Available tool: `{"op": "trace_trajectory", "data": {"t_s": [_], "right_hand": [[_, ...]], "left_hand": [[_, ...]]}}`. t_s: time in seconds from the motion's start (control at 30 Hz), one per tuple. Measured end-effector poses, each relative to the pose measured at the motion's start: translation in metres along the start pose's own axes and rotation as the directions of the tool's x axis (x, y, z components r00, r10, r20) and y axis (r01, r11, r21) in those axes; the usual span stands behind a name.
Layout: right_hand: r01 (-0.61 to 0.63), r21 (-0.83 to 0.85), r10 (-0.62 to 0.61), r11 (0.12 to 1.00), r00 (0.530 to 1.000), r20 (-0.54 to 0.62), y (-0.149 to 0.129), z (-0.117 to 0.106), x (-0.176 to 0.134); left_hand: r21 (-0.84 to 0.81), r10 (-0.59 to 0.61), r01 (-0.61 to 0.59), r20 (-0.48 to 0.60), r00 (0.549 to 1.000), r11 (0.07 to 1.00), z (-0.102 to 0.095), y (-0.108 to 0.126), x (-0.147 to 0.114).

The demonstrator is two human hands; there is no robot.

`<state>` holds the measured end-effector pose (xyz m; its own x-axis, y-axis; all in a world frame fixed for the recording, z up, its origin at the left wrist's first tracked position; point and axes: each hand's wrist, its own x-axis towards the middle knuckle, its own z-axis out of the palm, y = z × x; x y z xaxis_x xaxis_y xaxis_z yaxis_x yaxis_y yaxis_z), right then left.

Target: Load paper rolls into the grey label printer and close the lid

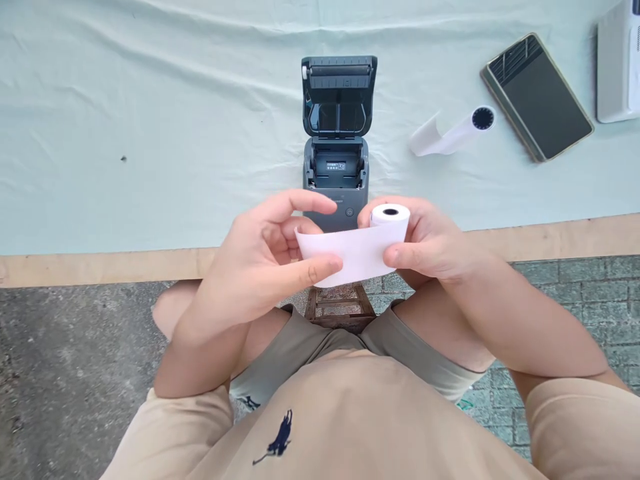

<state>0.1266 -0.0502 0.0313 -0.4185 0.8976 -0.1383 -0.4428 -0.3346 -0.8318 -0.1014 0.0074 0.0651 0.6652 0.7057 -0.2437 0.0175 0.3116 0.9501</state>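
A white roll of receipt paper is in my right hand, with the thumb pressed on the front of the paper and the fingers curled behind. From the roll a loose strip stretches left to my left hand. The left thumb lies across the front of this strip; some fingers bend behind it, while the index finger is raised apart above. Just beyond both hands stands a dark portable receipt printer. Its lid is tipped back, and the paper bay shows no roll inside.
Right of the printer lies a paper piece with a dark round core. Farther right are a smartphone and a white device, cut off by the frame. A pale cloth covers the table behind its wooden front edge.
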Motion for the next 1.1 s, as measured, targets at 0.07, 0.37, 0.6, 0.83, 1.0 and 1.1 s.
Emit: {"op": "trace_trajectory", "data": {"t_s": [0.07, 0.37, 0.6, 0.83, 1.0, 1.1], "right_hand": [[-0.011, 0.013, 0.011, 1.0, 1.0, 0.016, 0.003, -0.001, 0.0], [-0.059, 0.182, 0.042, 0.981, 0.995, 0.095, 0.009, -0.005, -0.001], [-0.06, 0.206, 0.066, 0.977, 0.998, -0.021, 0.007, -0.004, 0.002], [-0.061, 0.227, 0.076, 0.972, 0.995, -0.059, 0.006, -0.003, 0.003], [-0.018, 0.194, 0.029, 0.981, 0.998, -0.057, 0.007, -0.005, 0.002], [-0.013, 0.222, 0.013, 0.975, 1.0, 0.002, 0.008, -0.005, 0.003]], "left_hand": [[-0.023, -0.039, 0.039, -0.018, 0.999, 0.999, -0.001, 0.002, 0.002], [0.105, 0.016, -0.006, -0.098, 0.995, 0.994, -0.003, 0.004, 0.004], [0.207, 0.037, -0.016, -0.095, 0.995, 0.978, -0.004, 0.004, 0.004], [0.203, 0.089, -0.057, -0.152, 0.984, 0.978, -0.011, 0.004, 0.001], [0.246, 0.133, -0.078, -0.219, 0.967, 0.966, -0.017, 0.006, -0.001], [0.229, 0.128, -0.074, -0.23, 0.965, 0.971, -0.019, 0.009, 0.0]]}}
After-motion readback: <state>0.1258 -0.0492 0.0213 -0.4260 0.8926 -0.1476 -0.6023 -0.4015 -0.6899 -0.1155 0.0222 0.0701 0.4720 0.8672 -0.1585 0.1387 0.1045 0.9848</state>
